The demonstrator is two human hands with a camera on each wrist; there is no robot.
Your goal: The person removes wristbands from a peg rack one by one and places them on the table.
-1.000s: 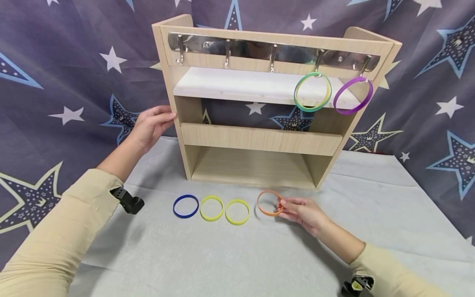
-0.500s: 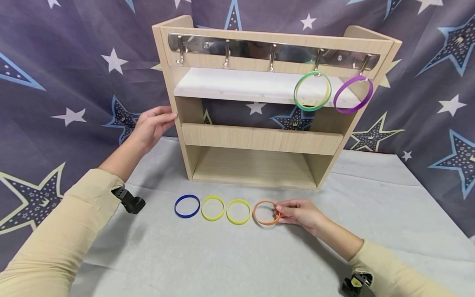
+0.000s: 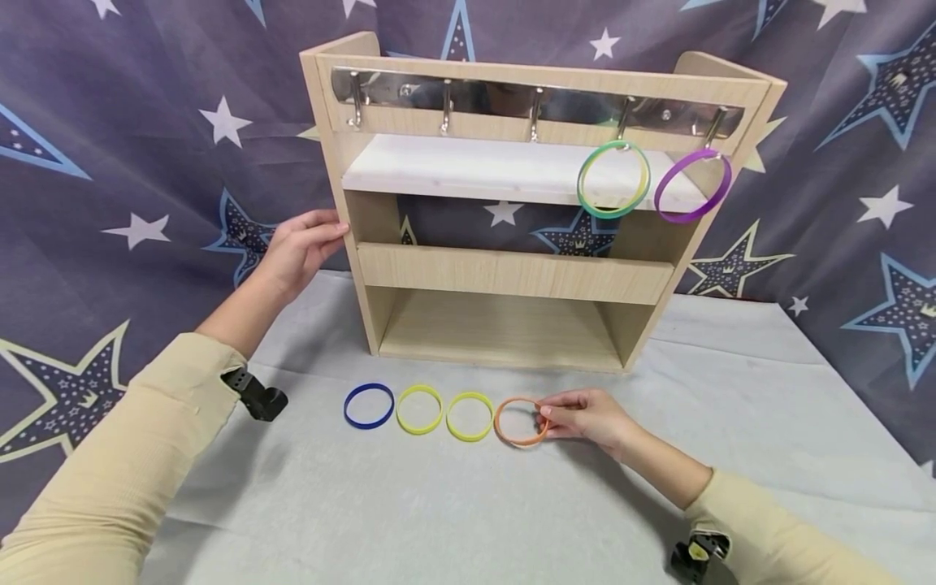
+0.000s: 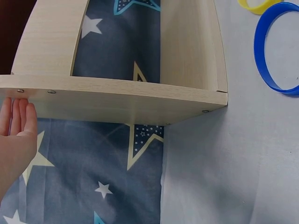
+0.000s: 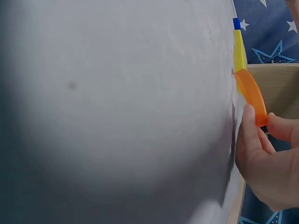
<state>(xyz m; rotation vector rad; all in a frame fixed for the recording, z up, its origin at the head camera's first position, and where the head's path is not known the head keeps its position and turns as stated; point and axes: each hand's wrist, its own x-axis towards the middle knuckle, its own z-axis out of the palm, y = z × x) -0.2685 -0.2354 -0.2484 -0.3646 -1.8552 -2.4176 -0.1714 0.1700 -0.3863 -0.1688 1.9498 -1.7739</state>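
Fingers and thumb of the right hand [image 3: 588, 418] pinch an orange band [image 5: 252, 95] by its right rim, a hold that leaves the rest of the loop free and round. The band is at the right end of a row. Seen nearly edge-on, it may or may not touch its neighbor or the table; I cannot tell.

To its left come two yellow bands [image 3: 419, 431], then a blue band [image 4: 260, 56], lying flat side by side, probably so each can be lifted alone.

Farther away on the left, the left hand [image 3: 303, 242] grasps nothing; its straight fingers rest against the outer left side of a wooden shelf unit [image 3: 515, 273], seemingly to steady it.

Across the unit's upper front runs a metal rail [image 3: 490, 99] with five hooks. The rightmost bears a purple band [image 3: 683, 217]; the next, a green band [image 3: 603, 214] with another yellow loop inside it, all hanging by their top edges.

Pale gray cloth [image 3: 409, 520] covers the table; a starred curtain [image 3: 161, 73] hangs at the far side.
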